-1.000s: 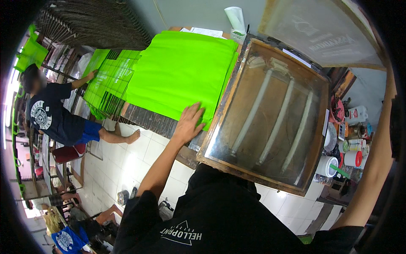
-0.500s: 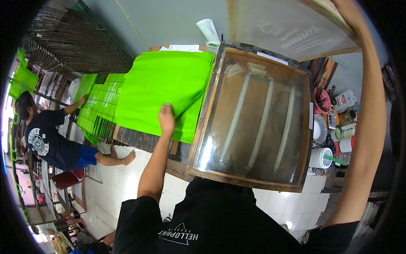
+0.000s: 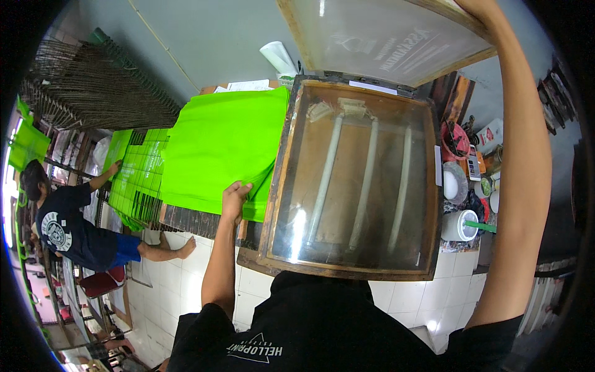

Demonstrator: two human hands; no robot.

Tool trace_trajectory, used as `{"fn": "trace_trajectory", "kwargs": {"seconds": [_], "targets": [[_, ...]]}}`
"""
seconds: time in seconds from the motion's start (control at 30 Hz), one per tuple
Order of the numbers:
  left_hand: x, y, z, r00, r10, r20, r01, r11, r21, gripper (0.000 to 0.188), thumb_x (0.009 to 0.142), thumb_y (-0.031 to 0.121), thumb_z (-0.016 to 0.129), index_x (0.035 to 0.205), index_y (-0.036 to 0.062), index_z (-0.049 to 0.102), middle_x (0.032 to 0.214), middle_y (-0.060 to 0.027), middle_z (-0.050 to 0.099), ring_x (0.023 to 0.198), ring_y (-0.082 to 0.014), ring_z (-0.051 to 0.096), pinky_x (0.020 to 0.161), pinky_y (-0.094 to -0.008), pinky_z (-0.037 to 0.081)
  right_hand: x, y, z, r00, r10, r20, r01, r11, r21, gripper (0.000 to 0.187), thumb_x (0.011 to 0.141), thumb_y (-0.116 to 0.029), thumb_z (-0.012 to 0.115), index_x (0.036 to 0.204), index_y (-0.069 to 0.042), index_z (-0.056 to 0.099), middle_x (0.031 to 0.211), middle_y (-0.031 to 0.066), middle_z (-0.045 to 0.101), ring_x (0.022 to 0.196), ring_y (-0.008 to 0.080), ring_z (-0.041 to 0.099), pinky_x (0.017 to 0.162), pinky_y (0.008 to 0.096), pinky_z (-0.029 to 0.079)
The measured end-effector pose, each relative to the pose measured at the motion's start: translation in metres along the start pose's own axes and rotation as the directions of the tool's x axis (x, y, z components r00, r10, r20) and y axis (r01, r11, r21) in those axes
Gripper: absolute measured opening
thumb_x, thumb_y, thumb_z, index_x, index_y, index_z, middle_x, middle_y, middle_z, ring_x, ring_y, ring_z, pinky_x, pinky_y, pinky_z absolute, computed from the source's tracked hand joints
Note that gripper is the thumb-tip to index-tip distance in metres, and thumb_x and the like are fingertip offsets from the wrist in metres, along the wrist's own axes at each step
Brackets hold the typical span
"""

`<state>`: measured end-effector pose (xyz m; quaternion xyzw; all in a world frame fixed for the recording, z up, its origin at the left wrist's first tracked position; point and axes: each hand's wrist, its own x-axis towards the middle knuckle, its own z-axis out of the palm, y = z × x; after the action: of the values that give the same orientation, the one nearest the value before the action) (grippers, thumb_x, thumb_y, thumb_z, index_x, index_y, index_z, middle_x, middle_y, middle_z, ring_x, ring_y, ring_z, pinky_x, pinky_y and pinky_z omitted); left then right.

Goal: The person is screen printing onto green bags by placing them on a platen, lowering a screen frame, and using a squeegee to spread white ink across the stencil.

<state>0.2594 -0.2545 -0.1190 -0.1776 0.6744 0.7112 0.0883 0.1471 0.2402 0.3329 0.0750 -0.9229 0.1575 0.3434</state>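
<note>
I have the glass-topped wooden light box point(image 3: 378, 271) at three o'clock, three pale tubes point(image 3: 365, 186) lying under its pane. A printing screen point(image 3: 347, 22) stands raised at one o'clock, my right hand point(image 3: 480, 6) up at its top corner; those fingers run out of view, so I cannot tell how they close. At ten o'clock, a stack of lime-green fabric sheets point(image 3: 255, 212) lies on the dark tabletop point(image 3: 189, 218) beside the box. My left hand point(image 3: 234, 201), near nine o'clock, is clamped on the near right corner of the top sheet point(image 3: 223, 142), which curls up. I judge the step in hand as peeling that sheet; the next move calls for a pinch on one layer only, the screen held clear. Toward half past three, a white bucket point(image 3: 455, 230) holds a green-handled tool point(image 3: 480, 227); toward half past two, a pink bowl point(image 3: 460, 128) has dark contents I cannot make out.
</note>
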Motion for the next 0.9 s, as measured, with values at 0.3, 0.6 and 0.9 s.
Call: {"fn": "trace_trajectory", "kwargs": {"seconds": [0.3,0.6,0.9], "targets": [[0.0,0.053,-0.015,0.968,0.198,-0.153,-0.246,0.869,-0.429,0.01,0.098,0.018,0.066,0.09,0.0134,0.06,0.082,0.0043,0.06,0.063,-0.0062,0.052,0.054,-0.0208,0.039,0.004,0.004,0.003,0.999,-0.045,0.022,0.045,0.999,0.018,0.043,0.084,-0.03,0.076,0.103,0.009,0.074,0.086,0.0251,0.074,0.079,0.0262,0.069,0.078,0.0406,0.054],[-0.088,0.042,0.126,0.683,0.253,0.685,-0.589,0.746,0.311,0.021,0.105,0.024,0.054,0.101,0.0073,0.068,0.152,-0.0133,0.051,0.153,-0.0237,0.029,0.128,-0.0476,0.002,0.003,0.005,-0.001,0.998,-0.064,-0.021,0.063,0.997,-0.052,0.044,0.085,-0.032,0.074,0.104,0.008,0.074,0.094,0.0278,0.074,0.085,0.0324,0.072,0.084,0.0427,0.054],[-0.156,-0.03,0.288,0.194,0.265,0.944,-0.946,0.306,0.109,0.04,0.102,0.036,0.056,0.131,0.0084,0.063,0.152,-0.0128,0.051,0.148,-0.023,0.039,0.126,-0.054,0.014,0.028,0.028,0.01,0.987,-0.158,0.015,0.158,0.987,-0.006,0.045,0.084,-0.032,0.075,0.104,0.008,0.074,0.097,0.0313,0.072,0.089,0.0398,0.072,0.085,0.0446,0.054]]}}
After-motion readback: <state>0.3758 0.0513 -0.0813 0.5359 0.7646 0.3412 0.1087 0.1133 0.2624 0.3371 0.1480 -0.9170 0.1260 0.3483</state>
